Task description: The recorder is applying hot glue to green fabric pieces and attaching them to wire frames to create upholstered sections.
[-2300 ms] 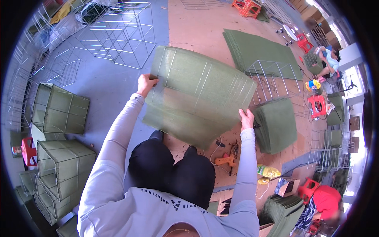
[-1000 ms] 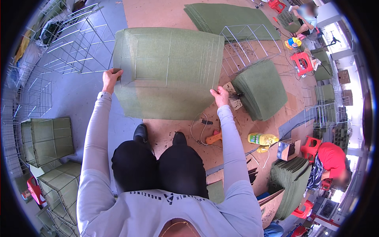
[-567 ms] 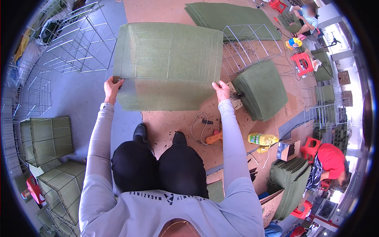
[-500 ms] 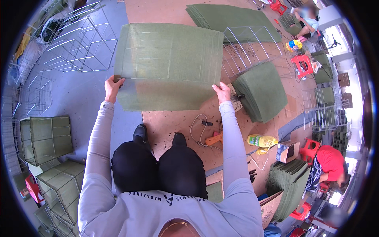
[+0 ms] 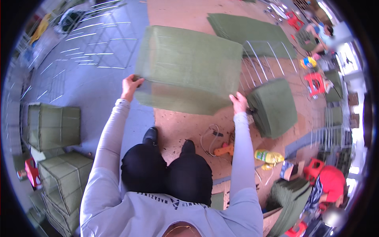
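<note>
Out in front of me I hold a wire frame covered with green mesh-like sheet (image 5: 193, 55); thin wires show faintly through the cover. My left hand (image 5: 131, 87) grips its near left corner, thumb and fingers closed on the edge. At the near right corner, my right hand (image 5: 239, 103) pinches the edge in the same way. The near part of the cover is see-through, with the brown floor covering showing behind it. Just right of my right hand lies a stack of green sheets (image 5: 274, 108). A bare wire frame (image 5: 264, 63) stands beyond that stack.
An orange glue gun (image 5: 224, 150) with a cord and a yellow bottle (image 5: 269, 156) lie right of my feet. Green-covered frames (image 5: 55, 126) are piled at left, bare wire frames (image 5: 104, 43) farther off. A person in red (image 5: 331, 183) bends at right; another person (image 5: 324, 37) sits far right.
The whole view has shifted, with the surroundings now farther right and turned slightly. The covered frame is tilted a little more, its right side lower. Both hands keep their grip.
</note>
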A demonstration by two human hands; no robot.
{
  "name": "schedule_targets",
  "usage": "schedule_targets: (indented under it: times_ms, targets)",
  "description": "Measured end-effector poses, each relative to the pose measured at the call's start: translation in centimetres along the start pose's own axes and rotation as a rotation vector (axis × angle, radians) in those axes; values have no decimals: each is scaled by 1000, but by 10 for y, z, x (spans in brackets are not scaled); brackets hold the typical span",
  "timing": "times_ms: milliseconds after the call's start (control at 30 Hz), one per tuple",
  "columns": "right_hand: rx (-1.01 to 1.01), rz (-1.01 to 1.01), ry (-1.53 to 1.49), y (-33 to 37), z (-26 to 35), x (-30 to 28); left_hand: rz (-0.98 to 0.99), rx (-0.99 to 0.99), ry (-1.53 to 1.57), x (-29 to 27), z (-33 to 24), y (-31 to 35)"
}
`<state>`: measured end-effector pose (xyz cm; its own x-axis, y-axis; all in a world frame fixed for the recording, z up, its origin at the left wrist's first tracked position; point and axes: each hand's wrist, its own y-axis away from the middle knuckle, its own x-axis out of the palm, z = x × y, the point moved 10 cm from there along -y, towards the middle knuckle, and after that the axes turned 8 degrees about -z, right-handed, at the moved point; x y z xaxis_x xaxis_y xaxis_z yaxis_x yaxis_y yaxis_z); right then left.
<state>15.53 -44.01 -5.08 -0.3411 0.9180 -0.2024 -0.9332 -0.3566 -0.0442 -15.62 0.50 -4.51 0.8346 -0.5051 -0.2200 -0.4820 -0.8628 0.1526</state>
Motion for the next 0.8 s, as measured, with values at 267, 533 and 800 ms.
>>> schedule_targets:
  times_ms: [267,533,800]
  targets:
    - [65,-46,-70,-6,-4,-3,41,7,-2,15,-6,-9]
    - [100,-79,-95,-27,-24,5,62,10,9,23,-12,-25]
    - [6,-126,103,-62,-39,-6,65,19,43,42,-20,-46]
